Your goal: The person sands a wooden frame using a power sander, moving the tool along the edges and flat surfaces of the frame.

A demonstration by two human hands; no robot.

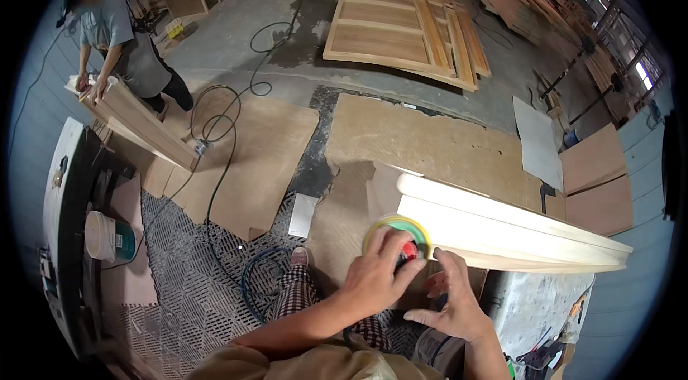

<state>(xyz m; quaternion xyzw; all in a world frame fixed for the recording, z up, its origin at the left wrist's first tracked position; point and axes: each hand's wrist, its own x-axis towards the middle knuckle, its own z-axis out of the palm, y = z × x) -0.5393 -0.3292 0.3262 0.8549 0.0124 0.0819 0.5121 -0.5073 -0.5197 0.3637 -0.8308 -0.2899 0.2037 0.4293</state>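
My left hand point(378, 276) is closed around a round sander point(398, 225) with a yellow rim, a green face and a red and black middle. The sander is up against the near left end of a pale wooden piece point(473, 219) with long moulded edges, which stretches away to the right. Just right of the sander, my right hand point(455, 294) has its thumb and fingers apart, close to the wood's near edge. I see nothing held in it; some of its fingers are partly hidden.
A worktop point(541, 301) with small tools supports the wood at right. Hoses point(233, 194) snake over the mat and cardboard at left. Another person point(132, 40) handles a wooden piece at far left. A bucket point(107, 237) stands left; panels point(387, 25) lie ahead.
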